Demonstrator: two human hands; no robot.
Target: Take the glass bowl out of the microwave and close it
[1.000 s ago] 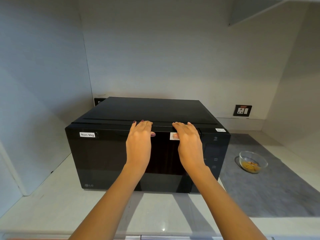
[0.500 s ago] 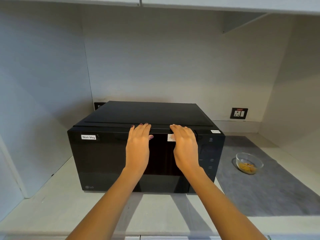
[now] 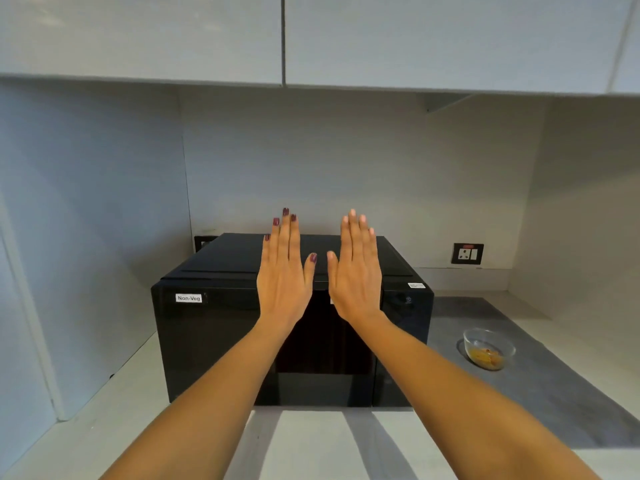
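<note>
A black microwave [image 3: 207,344] with a "Non-Veg" label stands on the counter with its door shut. The glass bowl [image 3: 489,348], holding some orange-yellow food, sits on a grey mat [image 3: 554,386] to the right of the microwave. My left hand [image 3: 284,271] and my right hand [image 3: 355,271] are raised flat side by side in front of the microwave's top edge, fingers straight and pointing up. Neither hand holds anything, and both appear lifted off the door.
White cabinet doors [image 3: 284,36] hang overhead. A wall socket [image 3: 467,253] is behind the microwave on the right, another dark plate [image 3: 202,241] at the back left. Walls close in on the left and right. Pale counter [image 3: 104,410] runs in front.
Both hands were resting on the top edge of the microwave door; they have lifted off and straightened, fingers up. The view has pulled back and tilted up, showing the overhead cabinets.
</note>
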